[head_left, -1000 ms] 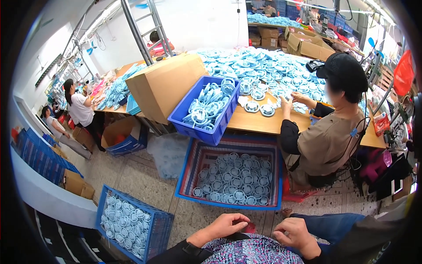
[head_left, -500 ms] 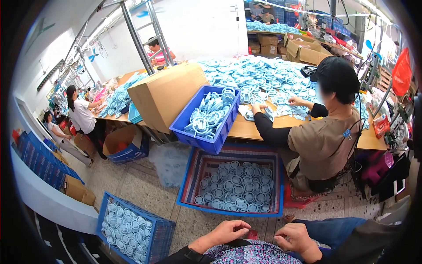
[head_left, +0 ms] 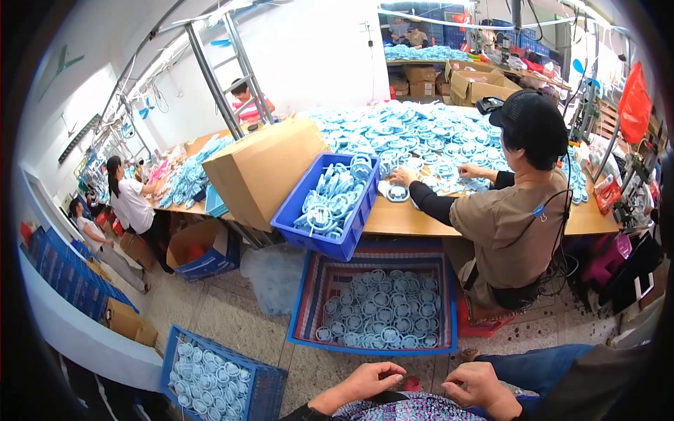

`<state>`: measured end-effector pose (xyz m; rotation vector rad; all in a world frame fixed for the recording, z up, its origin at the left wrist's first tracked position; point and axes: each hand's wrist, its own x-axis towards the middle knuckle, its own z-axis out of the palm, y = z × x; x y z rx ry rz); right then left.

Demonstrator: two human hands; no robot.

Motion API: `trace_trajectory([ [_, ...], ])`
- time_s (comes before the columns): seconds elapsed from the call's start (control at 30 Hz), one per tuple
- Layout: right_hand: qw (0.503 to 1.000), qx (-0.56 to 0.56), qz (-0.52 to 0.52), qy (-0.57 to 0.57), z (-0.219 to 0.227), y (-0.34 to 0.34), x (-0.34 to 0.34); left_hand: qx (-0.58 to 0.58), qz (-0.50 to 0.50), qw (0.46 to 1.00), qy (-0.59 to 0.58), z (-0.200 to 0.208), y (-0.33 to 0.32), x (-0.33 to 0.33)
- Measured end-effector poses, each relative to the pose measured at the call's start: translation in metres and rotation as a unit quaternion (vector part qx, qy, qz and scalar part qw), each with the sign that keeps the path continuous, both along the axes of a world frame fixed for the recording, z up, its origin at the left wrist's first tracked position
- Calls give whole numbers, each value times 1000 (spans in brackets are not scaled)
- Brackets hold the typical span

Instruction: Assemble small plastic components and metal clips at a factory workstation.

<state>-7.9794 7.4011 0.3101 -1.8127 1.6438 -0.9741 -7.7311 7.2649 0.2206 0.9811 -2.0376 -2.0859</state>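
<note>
Above my lap, my left hand [head_left: 369,383] hangs loosely bent, thumb a little apart from the fingers, with nothing visible in it. My right hand [head_left: 479,386] is across from it, its fingers curled into a loose fist and no object showing. A gap separates the two hands. Patterned purple cloth [head_left: 411,411] covers my lap beneath them. Beyond my hands stands a large lined blue crate [head_left: 372,349] holding many pale-blue ring-shaped pieces [head_left: 385,309]. Neither hand touches it.
A second blue crate [head_left: 270,386] of rings stands at lower left. A blue bin [head_left: 324,242] and a cardboard box [head_left: 263,165] sit at the table edge. A co-worker [head_left: 519,210] handles pieces at the wooden table [head_left: 411,219]; other people work at far left.
The whole view has shifted slightly, so the crates appear lower and further right. My hands keep nearly the same pose. The co-worker's head and arms have moved a little.
</note>
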Motion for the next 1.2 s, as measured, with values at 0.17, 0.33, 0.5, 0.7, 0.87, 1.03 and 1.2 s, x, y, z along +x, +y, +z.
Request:
trace_trajectory([
  [0.17,1000,3,-8,-4,0,1,2,9,4,1000,-19,5,-1,2],
  [0.33,1000,17,-2,19,1,0,4,-9,6,1000,-8,10,0,3],
  [0.5,1000,26,-4,16,7,2,4,1,-8,999,-43,22,-4,1],
  [0.7,1000,20,-6,9,4,2,7,-17,-10,1000,-16,7,-3,5],
  [0.87,999,31,-17,8,2,2,8,15,-1,1000,-4,9,-3,4],
  [1.03,1000,25,-5,17,2,3,9,13,-5,1000,-16,9,-3,7],
  [1.2,1000,16,-7,17,6,2,10,-13,-17,1000,-21,10,-3,7],
])
